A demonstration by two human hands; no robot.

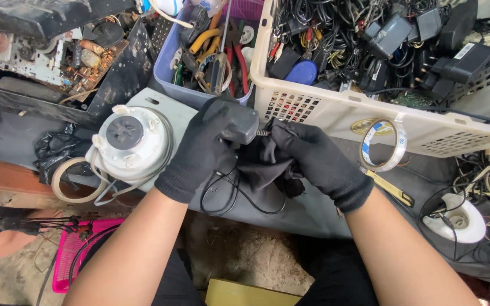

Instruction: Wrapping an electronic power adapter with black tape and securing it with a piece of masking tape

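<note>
Nearest to us, low in the view, a yellow-green box (245, 293) and a pink plastic basket (77, 249) sit on the dirt floor below the bench edge, with our two bare forearms reaching up over them.

Both our hands wear black knit gloves. Our left hand (199, 150) is wrapped around a black power adapter (239, 120), fingers curled tight on its body, holding it just above the grey bench top (307, 212). Our right hand (313, 158) meets it from the other side: its fingertips are pressed together at the small metal spring (263, 132) on the adapter's end, and a black cloth (267, 164) is bunched beneath that hand. Whether the fingertips actually pinch the spring we cannot tell. The adapter's thin black cord (228, 198) hangs in a loop under both hands.

Just left of our left hand stands a round white motor housing (129, 139) with loose white wires (106, 184), and a crumpled black plastic bag (58, 150) lies beside it. To the right of our right hand a roll of clear tape (382, 144) leans against a cream plastic basket (341, 116), and a white lamp socket (455, 218) rests further right among tangled wires.

Further back, the cream basket is full of black chargers and cables (404, 39). Beside it a lilac bin (171, 73) holds pliers and screwdrivers (216, 51). At far left an opened device shows a dusty circuit board (80, 59).
</note>
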